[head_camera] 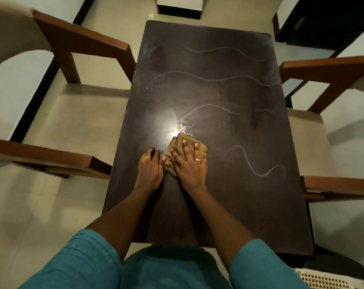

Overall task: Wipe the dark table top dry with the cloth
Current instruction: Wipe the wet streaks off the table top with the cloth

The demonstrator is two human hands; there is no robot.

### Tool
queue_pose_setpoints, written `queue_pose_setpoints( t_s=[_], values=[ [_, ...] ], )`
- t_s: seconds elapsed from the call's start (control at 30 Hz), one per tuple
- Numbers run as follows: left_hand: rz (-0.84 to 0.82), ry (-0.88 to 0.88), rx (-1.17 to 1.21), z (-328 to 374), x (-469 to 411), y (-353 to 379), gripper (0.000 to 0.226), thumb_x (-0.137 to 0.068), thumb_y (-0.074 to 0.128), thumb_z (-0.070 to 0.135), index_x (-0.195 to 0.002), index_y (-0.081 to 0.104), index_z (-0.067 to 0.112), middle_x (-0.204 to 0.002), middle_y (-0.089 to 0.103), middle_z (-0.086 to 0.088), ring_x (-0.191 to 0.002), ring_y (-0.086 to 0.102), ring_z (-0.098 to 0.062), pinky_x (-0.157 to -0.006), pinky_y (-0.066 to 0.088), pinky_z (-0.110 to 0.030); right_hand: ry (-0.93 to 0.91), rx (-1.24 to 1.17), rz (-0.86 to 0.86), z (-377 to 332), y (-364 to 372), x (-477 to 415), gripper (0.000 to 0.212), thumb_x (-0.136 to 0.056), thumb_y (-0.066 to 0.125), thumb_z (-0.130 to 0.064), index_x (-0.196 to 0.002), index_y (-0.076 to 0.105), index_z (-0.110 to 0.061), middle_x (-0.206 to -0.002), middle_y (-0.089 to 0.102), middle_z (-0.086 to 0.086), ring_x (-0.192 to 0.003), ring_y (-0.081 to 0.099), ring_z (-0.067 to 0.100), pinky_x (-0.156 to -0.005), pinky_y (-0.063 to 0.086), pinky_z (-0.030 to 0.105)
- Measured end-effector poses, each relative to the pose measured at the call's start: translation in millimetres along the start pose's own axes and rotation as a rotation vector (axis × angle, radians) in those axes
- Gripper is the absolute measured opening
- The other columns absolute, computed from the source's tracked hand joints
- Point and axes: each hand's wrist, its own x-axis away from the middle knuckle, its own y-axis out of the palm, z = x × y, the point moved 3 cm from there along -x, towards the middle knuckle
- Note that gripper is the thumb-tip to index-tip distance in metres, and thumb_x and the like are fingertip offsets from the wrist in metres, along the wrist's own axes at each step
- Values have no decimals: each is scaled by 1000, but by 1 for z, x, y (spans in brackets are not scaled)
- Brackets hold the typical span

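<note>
A dark rectangular table top (208, 84) stretches away from me, marked with wavy wet streaks and water droplets around a bright light glare at its middle. A crumpled tan cloth (178, 148) lies just below that glare. My right hand (190, 164) presses flat on the cloth with fingers spread. My left hand (150, 168) rests on the table beside it, its thumb touching the cloth's left edge and its fingers bent down onto the surface.
A wooden-armed chair with beige cushion (77, 113) stands on the left, another (331, 126) on the right. A white perforated basket (331, 278) sits at the lower right. A dark cabinet (327, 19) stands far right on the pale tiled floor.
</note>
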Motion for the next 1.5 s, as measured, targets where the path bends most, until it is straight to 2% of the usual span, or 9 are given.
queue_pose_setpoints(
  t_s=[0.1, 0.17, 0.4, 0.57, 0.67, 0.87, 1.07, 1.27, 1.5],
  values=[
    [10, -14, 3, 6, -8, -1, 49, -100, 28, 32, -142, 32, 6, -152, 27, -16, -139, 22, -31, -116, 22, -45, -19, -20, -57, 11, -15, -47, 48, -98, 27, -51, -145, 19, -48, -161, -2, -4, -146, -6, 33, -114, 3, 59],
    [17, -20, 1, 12, -15, -2, 50, -100, 27, 33, -142, 32, 6, -152, 27, -15, -140, 22, -31, -116, 22, -44, -24, -19, -56, 20, -27, -72, 48, -99, 27, -51, -146, 16, -48, -160, -5, -5, -146, -9, 32, -114, 1, 59],
    [18, -35, -11, 15, -32, -2, 51, -99, 28, 35, -142, 33, 8, -152, 27, -12, -141, 21, -30, -118, 20, -45, 99, -44, -41, 76, -45, -114, 51, -99, 28, -49, -148, 14, -43, -160, -7, -2, -146, -10, 34, -115, 3, 58],
    [30, -40, -10, 18, -31, -2, 49, -100, 30, 32, -141, 34, 6, -151, 29, -13, -140, 22, -31, -117, 20, -43, 227, -100, 52, 98, -38, -87, 49, -99, 29, -47, -147, 19, -44, -161, -1, -3, -146, -4, 33, -116, 8, 57],
    [26, -40, 1, 22, -30, 0, 50, -100, 30, 32, -142, 32, 6, -152, 27, -12, -140, 21, -29, -117, 19, -42, 255, -106, 50, 85, -28, -60, 51, -99, 30, -47, -148, 16, -43, -161, -3, -3, -146, -6, 34, -115, 4, 57],
    [51, -32, -23, 33, -34, 2, 49, -100, 31, 29, -142, 33, 5, -151, 28, -14, -138, 24, -31, -116, 19, -42, 65, -86, 11, 31, -19, -43, 50, -99, 30, -49, -147, 18, -42, -160, -2, -2, -146, -8, 33, -115, -1, 58],
    [28, -27, -31, 36, -45, 6, 50, -100, 28, 32, -144, 29, 8, -153, 24, -12, -141, 20, -30, -118, 18, -45, -40, -61, -12, 34, -35, -104, 48, -98, 28, -51, -145, 23, -43, -161, 1, -3, -146, -9, 32, -113, -3, 58],
    [11, -17, -77, 33, -56, 9, 51, -100, 27, 33, -144, 27, 8, -154, 23, -11, -142, 19, -30, -119, 13, -44, 141, -117, -3, 95, -60, -164, 48, -98, 30, -51, -144, 26, -44, -161, 0, -6, -147, -4, 32, -114, 4, 59],
    [87, -37, -152, 41, -60, 6, 45, -101, 28, 26, -141, 36, 9, -149, 38, -8, -139, 31, -23, -119, 7, -44, 427, -167, 140, 185, -65, -133, 49, -98, 38, -40, -145, 30, -37, -160, 8, 1, -146, 2, 36, -113, 10, 61]
  ],
)
